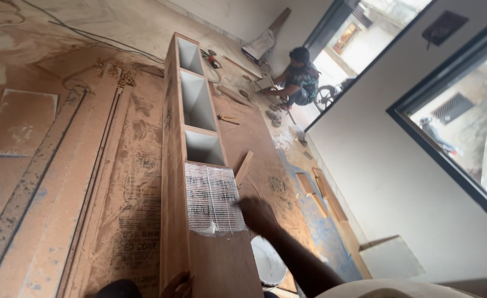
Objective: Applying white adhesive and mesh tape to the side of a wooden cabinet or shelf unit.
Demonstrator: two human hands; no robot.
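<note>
A long wooden shelf unit (171,165) lies on the floor, its white-lined compartments facing up. A ridged layer of whitish glue (213,198) covers the face of its near panel. My right hand (257,212) rests at the right edge of that glued patch, fingers closed; whether it holds anything I cannot tell. My left hand (178,285) grips the near lower-left edge of the unit, only the fingers showing.
Plywood sheets (105,182) cover the floor to the left. A white bucket (268,262) stands under my right arm. Wood offcuts (315,190) lie along the right wall. Another person (298,77) crouches near the far doorway among tools.
</note>
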